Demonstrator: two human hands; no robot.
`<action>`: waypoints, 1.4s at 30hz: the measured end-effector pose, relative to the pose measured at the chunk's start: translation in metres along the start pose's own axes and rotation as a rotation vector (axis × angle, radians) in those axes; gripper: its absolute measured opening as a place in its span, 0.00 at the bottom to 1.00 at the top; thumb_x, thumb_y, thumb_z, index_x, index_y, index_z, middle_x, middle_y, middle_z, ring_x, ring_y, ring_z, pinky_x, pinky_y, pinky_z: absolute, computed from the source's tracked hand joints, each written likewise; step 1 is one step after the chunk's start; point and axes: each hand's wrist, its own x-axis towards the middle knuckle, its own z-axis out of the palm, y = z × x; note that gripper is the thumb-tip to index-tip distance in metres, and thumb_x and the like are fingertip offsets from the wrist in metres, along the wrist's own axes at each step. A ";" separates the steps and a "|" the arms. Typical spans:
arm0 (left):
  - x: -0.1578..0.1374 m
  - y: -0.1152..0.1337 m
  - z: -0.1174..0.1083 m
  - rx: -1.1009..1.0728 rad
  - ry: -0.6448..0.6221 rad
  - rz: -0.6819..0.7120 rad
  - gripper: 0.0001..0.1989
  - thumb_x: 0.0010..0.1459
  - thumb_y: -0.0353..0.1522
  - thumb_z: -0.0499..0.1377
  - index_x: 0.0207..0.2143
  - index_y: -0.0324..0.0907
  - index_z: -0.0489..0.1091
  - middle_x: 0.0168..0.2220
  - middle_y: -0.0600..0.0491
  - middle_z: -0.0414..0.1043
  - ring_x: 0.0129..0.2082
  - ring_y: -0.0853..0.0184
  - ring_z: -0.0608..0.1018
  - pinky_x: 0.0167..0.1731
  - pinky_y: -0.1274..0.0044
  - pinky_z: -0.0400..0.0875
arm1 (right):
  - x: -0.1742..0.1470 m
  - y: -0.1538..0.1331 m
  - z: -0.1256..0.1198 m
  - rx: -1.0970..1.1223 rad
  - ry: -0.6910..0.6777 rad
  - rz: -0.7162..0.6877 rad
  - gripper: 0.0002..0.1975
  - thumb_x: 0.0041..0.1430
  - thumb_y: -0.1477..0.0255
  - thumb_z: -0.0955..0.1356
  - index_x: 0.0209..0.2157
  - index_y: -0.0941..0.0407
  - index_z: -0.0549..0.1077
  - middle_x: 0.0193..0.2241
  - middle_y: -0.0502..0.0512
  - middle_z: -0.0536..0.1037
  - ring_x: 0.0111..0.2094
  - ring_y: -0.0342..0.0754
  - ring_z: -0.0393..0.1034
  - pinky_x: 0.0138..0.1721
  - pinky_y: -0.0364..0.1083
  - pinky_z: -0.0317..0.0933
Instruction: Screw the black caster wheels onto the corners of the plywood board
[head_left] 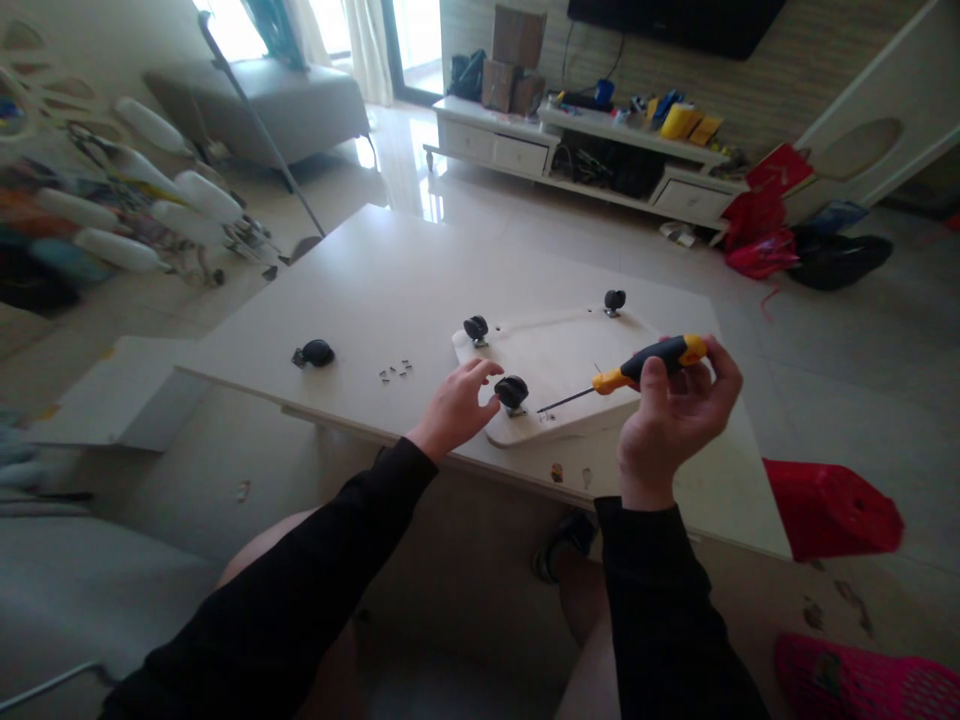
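Note:
My right hand is closed round the black and yellow handle of a screwdriver. Its shaft slants down to the left, with the tip just above a pale wooden board near some small screws. Beside the near black caster is my left hand, thumb and fingers curved and apart; whether the thumb touches the wheel I cannot tell. Two more casters stand on the board, one at its left corner and one at the far end.
On the white table lie a loose caster and several small screws to the left. A red stool stands by the table's right corner. A white box is at the left, a low TV cabinet behind.

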 end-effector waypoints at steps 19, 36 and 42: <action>-0.001 -0.001 0.011 -0.005 -0.039 -0.012 0.16 0.59 0.23 0.64 0.48 0.43 0.73 0.47 0.48 0.82 0.44 0.60 0.83 0.50 0.64 0.79 | -0.017 -0.015 0.020 -0.001 -0.220 0.114 0.28 0.58 0.61 0.77 0.58 0.50 0.72 0.55 0.57 0.78 0.58 0.54 0.78 0.51 0.54 0.80; -0.001 -0.001 0.012 -0.007 -0.040 -0.002 0.15 0.61 0.24 0.64 0.49 0.43 0.72 0.48 0.47 0.82 0.44 0.59 0.83 0.47 0.65 0.78 | -0.012 -0.010 0.031 -0.053 -0.331 0.077 0.30 0.57 0.59 0.77 0.60 0.46 0.73 0.53 0.53 0.77 0.49 0.47 0.77 0.42 0.48 0.79; -0.001 0.002 0.010 0.000 -0.061 -0.019 0.15 0.60 0.24 0.63 0.49 0.43 0.72 0.48 0.47 0.82 0.44 0.58 0.84 0.47 0.65 0.78 | -0.010 -0.013 0.041 -0.065 -0.467 0.057 0.24 0.59 0.60 0.76 0.56 0.45 0.75 0.56 0.51 0.78 0.46 0.45 0.76 0.41 0.46 0.78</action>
